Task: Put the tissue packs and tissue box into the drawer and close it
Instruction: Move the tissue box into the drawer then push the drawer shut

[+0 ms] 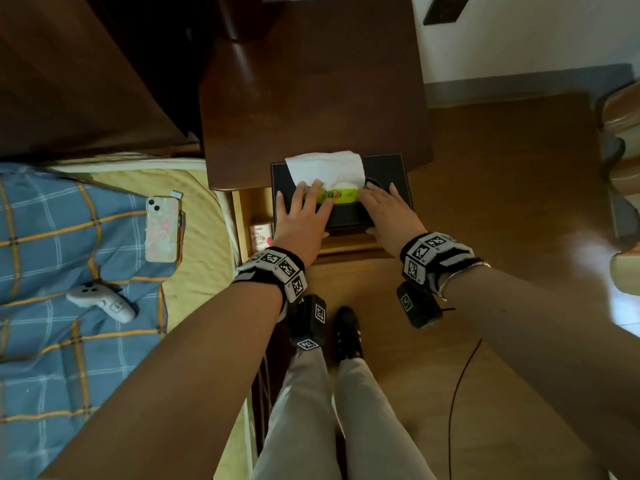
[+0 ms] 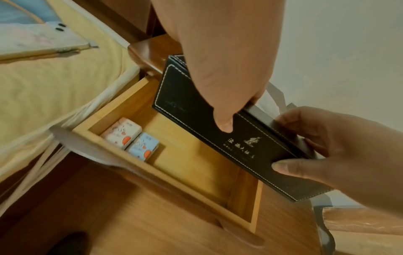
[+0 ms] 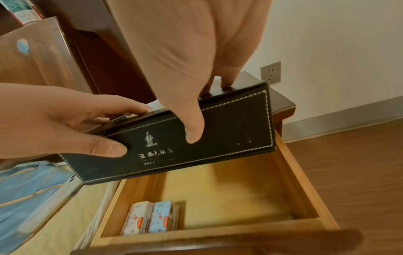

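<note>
A black stitched tissue box (image 1: 349,216) with a white tissue (image 1: 325,166) sticking out of its top hangs tilted over the open wooden drawer (image 2: 165,174). My left hand (image 1: 301,220) grips its left part, fingers on top and thumb (image 2: 222,120) on the front face. My right hand (image 1: 388,216) grips its right part the same way, thumb (image 3: 194,127) on the front. Two small tissue packs (image 3: 150,219), one pink-white (image 2: 122,132) and one blue (image 2: 142,146), lie side by side in the drawer's front left corner. The box hides part of the drawer's back.
The dark nightstand top (image 1: 311,98) is behind the drawer. A bed on the left carries a phone (image 1: 162,228) and a white game controller (image 1: 100,301). My shoe (image 1: 348,332) and a black cable (image 1: 460,375) are on the wooden floor. A chair (image 1: 620,133) stands at right.
</note>
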`<action>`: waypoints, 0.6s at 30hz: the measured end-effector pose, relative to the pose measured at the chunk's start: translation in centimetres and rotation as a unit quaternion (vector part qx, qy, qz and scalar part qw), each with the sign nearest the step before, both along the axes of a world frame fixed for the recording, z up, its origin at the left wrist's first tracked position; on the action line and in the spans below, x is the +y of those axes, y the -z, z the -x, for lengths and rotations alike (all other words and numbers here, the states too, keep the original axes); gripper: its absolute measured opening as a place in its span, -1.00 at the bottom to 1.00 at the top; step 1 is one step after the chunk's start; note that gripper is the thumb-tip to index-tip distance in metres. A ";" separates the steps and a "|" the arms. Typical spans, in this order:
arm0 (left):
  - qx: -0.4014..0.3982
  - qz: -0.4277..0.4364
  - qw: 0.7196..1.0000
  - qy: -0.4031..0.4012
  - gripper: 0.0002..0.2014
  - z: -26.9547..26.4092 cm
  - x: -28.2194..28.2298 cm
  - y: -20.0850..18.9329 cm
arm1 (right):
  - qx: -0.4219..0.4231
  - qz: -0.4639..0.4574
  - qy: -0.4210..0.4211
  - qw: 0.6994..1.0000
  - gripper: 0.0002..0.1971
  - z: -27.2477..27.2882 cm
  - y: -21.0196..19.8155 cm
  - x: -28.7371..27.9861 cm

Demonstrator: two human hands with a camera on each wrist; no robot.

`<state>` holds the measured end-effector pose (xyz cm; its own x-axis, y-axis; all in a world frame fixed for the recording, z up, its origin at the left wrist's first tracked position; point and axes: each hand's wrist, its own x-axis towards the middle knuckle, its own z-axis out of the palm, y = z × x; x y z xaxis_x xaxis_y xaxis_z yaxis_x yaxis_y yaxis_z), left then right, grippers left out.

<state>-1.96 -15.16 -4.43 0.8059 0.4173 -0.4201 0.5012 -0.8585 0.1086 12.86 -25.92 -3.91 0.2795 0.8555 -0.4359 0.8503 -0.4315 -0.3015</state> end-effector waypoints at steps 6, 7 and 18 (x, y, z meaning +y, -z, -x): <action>0.036 0.038 0.998 -0.020 -0.34 0.8 -3.1 1.9 | 0.010 0.028 -0.027 0.999 -0.39 0.7 1.4 -2.5; 0.039 0.039 0.998 -0.019 -0.34 0.8 -3.2 2.2 | 0.013 0.034 -0.026 0.999 -0.40 0.7 1.7 -2.6; 0.067 0.048 0.996 -0.026 -0.32 -1.4 -2.5 10.0 | 0.035 0.065 -0.018 0.997 -0.38 -1.3 9.6 -1.7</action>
<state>-0.57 -17.67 -14.42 0.7187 0.4096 -0.5619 0.5595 -0.8205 0.1175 14.16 -27.65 -13.51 0.2148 0.7996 -0.5608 0.8449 -0.4401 -0.3041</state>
